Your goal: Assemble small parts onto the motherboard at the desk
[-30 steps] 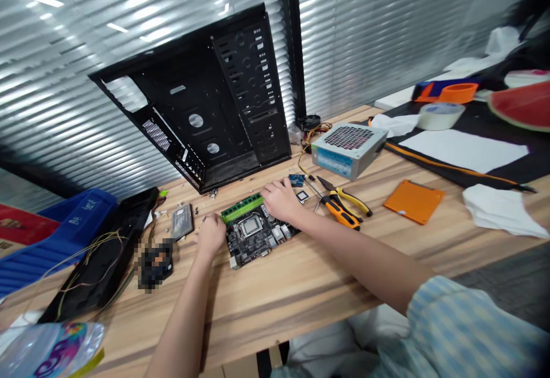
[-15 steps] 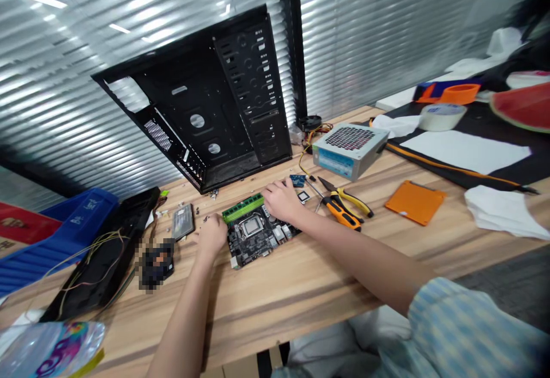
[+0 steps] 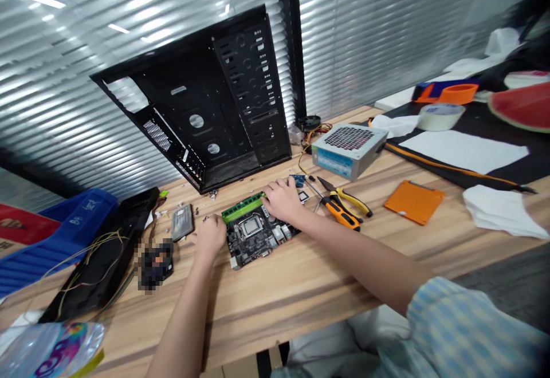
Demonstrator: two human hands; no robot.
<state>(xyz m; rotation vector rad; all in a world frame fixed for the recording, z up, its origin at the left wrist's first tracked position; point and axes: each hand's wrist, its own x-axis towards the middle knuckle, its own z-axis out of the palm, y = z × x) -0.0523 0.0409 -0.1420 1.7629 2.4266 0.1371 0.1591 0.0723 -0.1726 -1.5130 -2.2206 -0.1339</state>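
A black motherboard [image 3: 253, 240] lies flat on the wooden table, its square silver processor [image 3: 251, 227] facing up. Along its far edge run green memory modules [image 3: 241, 210]. At the left edge of the board my left hand [image 3: 210, 237] is closed, fingers curled at the corner by the modules' left end. My right hand [image 3: 283, 199] bends over the board's far right corner, fingers closed around the modules' right end. Its fingertips are partly hidden, so whether they touch a module or only the board cannot be made out.
An open black computer case [image 3: 206, 97] stands behind the board. Right of it are a power supply [image 3: 349, 150], pliers [image 3: 356, 200], an orange-handled screwdriver [image 3: 341, 213] and an orange plate [image 3: 415, 201]. Leftward lie a silver drive [image 3: 183, 221], a pixelated dark object [image 3: 155, 266] and a blue bin [image 3: 81, 223].
Both hands stay at the same ends of the board with barely any motion. The whole view has shifted very slightly.
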